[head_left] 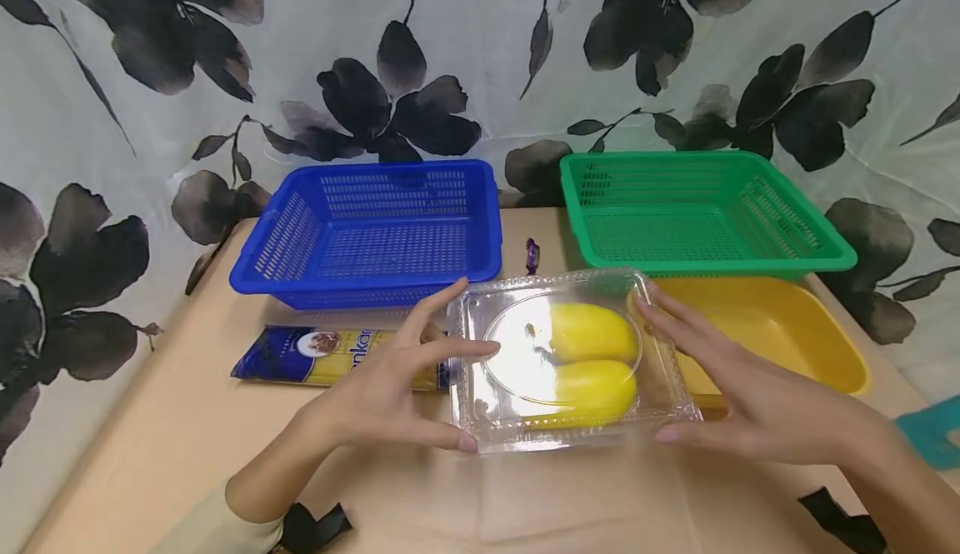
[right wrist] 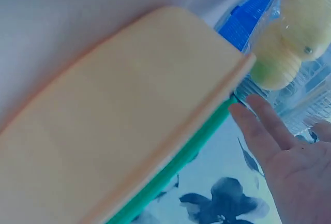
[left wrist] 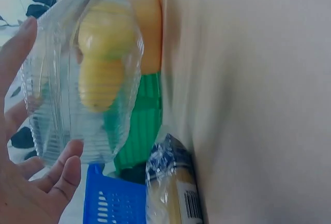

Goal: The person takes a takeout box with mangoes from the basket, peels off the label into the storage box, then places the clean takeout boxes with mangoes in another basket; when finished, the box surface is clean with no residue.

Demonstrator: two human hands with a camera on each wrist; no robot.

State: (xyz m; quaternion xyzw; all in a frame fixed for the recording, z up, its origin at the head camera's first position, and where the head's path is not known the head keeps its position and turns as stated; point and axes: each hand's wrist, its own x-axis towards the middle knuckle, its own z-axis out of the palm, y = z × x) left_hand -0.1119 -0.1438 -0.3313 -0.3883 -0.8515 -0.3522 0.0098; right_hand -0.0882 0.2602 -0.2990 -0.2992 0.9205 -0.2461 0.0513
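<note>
A clear plastic clamshell container point(head_left: 480, 404) with two yellow mangoes point(head_left: 592, 391) inside is at the middle of the head view, up off the table. My left hand point(head_left: 397, 379) holds its left side, fingers spread over the lid and thumb at the front corner. On the other side my right hand point(head_left: 757, 404) grips the edge, with fingers toward the back and thumb at the front corner. In the left wrist view the ribbed side of the container stands above the palm.
Behind stand a blue basket point(head_left: 405, 283) and a green basket point(head_left: 705, 267). A yellow tray point(head_left: 780, 329) sits at the right, partly under the green basket's front. A pasta packet point(head_left: 315, 356) lies behind my left hand. One purple-wrapped candy point(head_left: 532, 256) lies between the baskets.
</note>
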